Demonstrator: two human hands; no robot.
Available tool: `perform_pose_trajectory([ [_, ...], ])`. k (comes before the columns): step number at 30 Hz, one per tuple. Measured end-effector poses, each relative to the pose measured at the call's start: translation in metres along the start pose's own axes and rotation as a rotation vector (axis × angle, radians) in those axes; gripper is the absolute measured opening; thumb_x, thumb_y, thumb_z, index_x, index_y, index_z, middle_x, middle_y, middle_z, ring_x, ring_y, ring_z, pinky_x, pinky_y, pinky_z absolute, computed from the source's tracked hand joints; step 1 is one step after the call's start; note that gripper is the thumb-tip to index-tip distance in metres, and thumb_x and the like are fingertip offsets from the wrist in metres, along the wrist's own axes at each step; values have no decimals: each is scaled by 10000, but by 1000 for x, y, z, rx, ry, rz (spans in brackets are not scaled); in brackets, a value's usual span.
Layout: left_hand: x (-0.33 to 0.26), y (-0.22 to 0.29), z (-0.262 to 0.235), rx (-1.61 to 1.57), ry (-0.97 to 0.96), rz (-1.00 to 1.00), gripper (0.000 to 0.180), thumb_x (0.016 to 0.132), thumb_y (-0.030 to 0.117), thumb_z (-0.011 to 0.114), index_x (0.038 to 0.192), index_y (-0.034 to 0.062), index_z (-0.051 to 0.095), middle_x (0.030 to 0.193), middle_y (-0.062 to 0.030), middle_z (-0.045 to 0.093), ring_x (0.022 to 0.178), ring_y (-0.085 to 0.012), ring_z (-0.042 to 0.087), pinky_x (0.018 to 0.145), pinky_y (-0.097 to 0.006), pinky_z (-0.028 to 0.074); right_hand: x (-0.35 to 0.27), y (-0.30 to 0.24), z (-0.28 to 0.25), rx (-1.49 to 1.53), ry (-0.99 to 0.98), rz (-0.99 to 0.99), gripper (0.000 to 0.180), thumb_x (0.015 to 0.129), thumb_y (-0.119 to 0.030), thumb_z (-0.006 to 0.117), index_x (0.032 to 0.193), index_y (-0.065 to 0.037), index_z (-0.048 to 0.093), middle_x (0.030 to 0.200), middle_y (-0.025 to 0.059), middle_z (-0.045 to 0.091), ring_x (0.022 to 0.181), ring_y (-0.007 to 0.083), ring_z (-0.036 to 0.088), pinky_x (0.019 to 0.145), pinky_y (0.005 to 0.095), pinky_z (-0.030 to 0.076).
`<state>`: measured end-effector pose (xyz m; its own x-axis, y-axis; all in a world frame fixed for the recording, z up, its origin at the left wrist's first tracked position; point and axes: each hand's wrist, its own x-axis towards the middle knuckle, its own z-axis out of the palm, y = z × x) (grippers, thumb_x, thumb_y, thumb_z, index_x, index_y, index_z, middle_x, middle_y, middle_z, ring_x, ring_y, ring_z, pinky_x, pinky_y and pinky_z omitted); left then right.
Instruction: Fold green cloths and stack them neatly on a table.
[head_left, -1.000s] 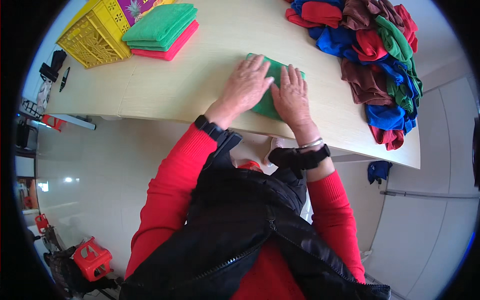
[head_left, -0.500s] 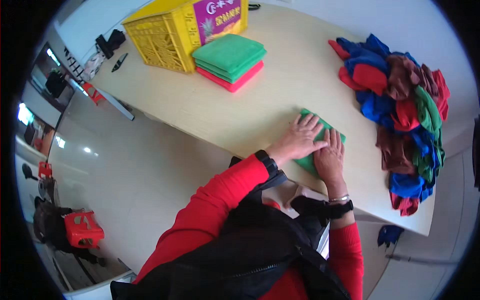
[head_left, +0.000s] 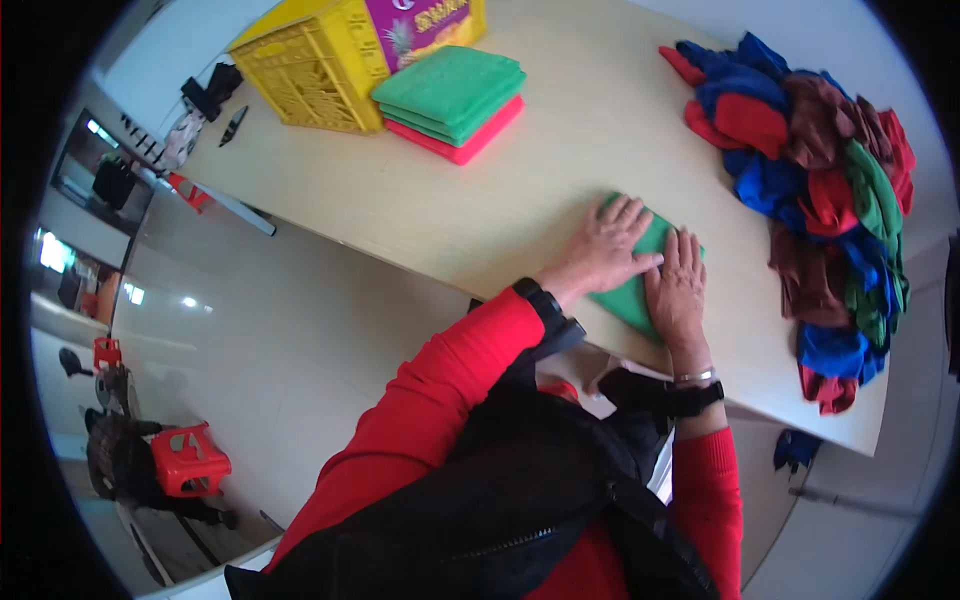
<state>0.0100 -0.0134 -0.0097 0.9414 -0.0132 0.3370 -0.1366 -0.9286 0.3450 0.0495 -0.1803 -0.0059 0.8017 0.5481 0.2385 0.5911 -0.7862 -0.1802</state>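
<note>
A folded green cloth (head_left: 628, 305) lies flat near the front edge of the table, under both palms. My left hand (head_left: 600, 245) rests on its left part, fingers stretched out and thumb toward the other hand. Flat on the right part is my right hand (head_left: 678, 292), its fingers extended away from me. Green fabric shows between the two hands; the rest of the cloth is partly covered by them. Farther off to the left, folded green cloths (head_left: 450, 85) are stacked on pinkish-red folded cloth (head_left: 470, 146).
A yellow plastic crate (head_left: 310, 85) stands behind the stack. Along the table's right side spreads a loose heap of blue, red, brown and green cloths (head_left: 810, 190). A dark slender object (head_left: 233, 126) lies at the far left. A red stool (head_left: 190, 460) is on the floor.
My hands have come slightly apart, the right one shifting a little to the right, so more green cloth shows between them. The whole view has also shifted slightly.
</note>
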Motion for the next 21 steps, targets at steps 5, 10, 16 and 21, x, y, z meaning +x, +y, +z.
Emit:
perform_pose_trajectory([
  [5, -9, 1, 1, 36, -48, -44, 744, 974, 563, 457, 1496, 35, 397, 1586, -159, 332, 1483, -314, 271, 1192, -516, 210, 0, -3, 6, 27, 28, 23, 632, 988, -371, 482, 1509, -35, 356, 1574, 185, 337, 1474, 356, 279, 1189, 511, 234],
  [10, -28, 6, -9, 59, 12, -85, 704, 983, 536, 461, 1480, 39, 423, 1579, -160, 345, 1482, -313, 272, 1195, -516, 204, -3, -18, -10, -74, 74, -96, 606, 968, -351, 508, 1473, -30, 409, 1550, 188, 372, 1457, 352, 312, 1186, 524, 240],
  [16, -40, 9, -17, 101, 67, -50, 653, 989, 511, 476, 1448, 47, 471, 1550, -159, 382, 1466, -308, 300, 1180, -523, 236, -16, -20, -2, -14, 30, -156, 579, 999, -348, 476, 1482, -38, 399, 1562, 176, 363, 1470, 334, 294, 1197, 499, 227],
  [21, -13, -36, -63, 555, -64, 22, 534, 968, 378, 507, 1381, 44, 552, 1505, -148, 447, 1466, -294, 308, 1186, -551, 211, -20, -18, -6, -1, 36, -116, 559, 1004, -338, 480, 1472, -39, 417, 1558, 169, 371, 1465, 331, 304, 1202, 481, 220],
])
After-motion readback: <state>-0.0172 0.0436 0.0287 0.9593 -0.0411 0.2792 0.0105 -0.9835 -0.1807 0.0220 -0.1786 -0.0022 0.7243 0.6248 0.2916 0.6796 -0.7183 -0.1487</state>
